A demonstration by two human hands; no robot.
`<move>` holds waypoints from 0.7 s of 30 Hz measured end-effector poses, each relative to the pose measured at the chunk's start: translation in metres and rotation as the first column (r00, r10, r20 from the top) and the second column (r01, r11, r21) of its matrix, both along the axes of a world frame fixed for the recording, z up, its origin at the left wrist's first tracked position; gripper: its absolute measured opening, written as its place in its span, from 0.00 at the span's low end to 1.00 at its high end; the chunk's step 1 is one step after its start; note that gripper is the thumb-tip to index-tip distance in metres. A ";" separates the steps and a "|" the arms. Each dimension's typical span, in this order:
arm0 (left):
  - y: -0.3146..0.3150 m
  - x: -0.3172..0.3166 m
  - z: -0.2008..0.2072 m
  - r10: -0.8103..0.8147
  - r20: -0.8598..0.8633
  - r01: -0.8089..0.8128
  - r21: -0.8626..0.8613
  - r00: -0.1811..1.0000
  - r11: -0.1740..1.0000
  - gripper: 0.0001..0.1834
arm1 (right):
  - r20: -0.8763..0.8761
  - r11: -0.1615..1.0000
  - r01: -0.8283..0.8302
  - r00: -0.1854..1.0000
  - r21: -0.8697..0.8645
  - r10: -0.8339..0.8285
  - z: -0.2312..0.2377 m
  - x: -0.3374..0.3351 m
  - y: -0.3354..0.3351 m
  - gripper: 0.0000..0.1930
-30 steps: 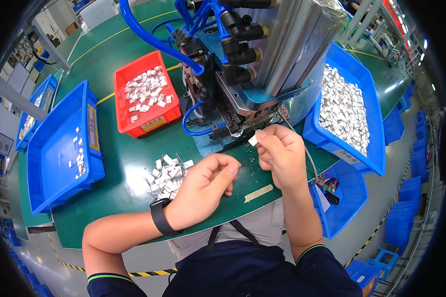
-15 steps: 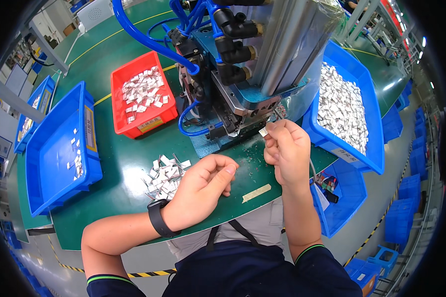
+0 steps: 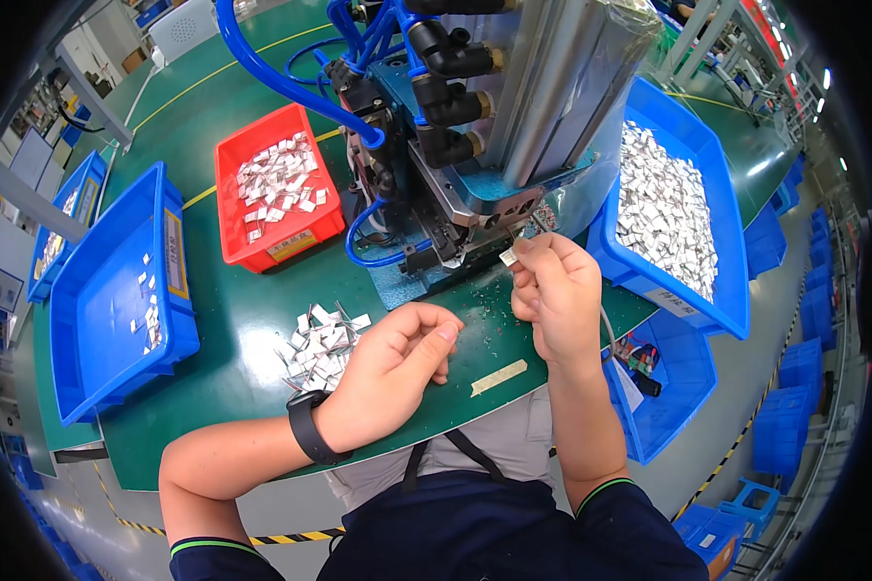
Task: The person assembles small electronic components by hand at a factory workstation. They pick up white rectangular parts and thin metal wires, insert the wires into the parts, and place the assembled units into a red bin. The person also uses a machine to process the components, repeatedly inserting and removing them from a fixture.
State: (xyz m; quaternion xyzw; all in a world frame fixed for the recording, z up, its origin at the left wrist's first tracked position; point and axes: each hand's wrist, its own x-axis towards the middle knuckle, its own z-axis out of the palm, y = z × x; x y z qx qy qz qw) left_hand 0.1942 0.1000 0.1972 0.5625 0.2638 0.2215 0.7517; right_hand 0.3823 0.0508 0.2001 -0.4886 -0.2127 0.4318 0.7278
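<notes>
My right hand [image 3: 560,295] pinches a small flat white piece [image 3: 510,257] between thumb and fingertips, at the front of a bench machine [image 3: 484,208] with metal tooling. The piece's far side lies close to the tooling; whether they touch I cannot tell. My left hand [image 3: 388,373], with a black band on the wrist, rests at the table's near edge, fingers curled in and thumb laid against them. Nothing shows in it. Just left of it lies a loose pile of similar white pieces [image 3: 315,349], some with thin dark leads.
A red bin [image 3: 247,254] of white pieces stands left of the machine. Farther left is a blue bin [image 3: 92,300] with a few pieces. A full blue bin [image 3: 729,208] stands at right. Blue air hoses [image 3: 281,77] loop over the machine. Tape [image 3: 499,378] sticks to the green table.
My right hand and the white piece have shifted very slightly left with the whole view. My left hand keeps its pose, and the pile and bins look the same.
</notes>
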 end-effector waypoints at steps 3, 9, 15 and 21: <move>0.000 0.000 0.000 -0.002 -0.005 0.002 -0.002 1.000 1.000 0.11 | 0.005 1.000 0.004 1.000 -0.003 -0.004 -0.001 0.000 0.000 0.08; 0.000 0.000 0.000 -0.004 -0.008 0.005 0.008 1.000 1.000 0.11 | 0.008 1.000 0.012 1.000 0.001 -0.012 0.000 -0.002 0.001 0.07; 0.001 -0.001 0.000 -0.005 -0.016 0.005 0.008 1.000 1.000 0.10 | 0.075 1.000 0.023 0.997 0.007 -0.024 0.002 -0.001 0.002 0.09; 0.000 -0.001 0.000 -0.004 -0.010 0.004 -0.003 1.000 1.000 0.10 | 0.035 0.997 0.050 0.998 0.063 -0.052 -0.002 -0.003 -0.002 0.09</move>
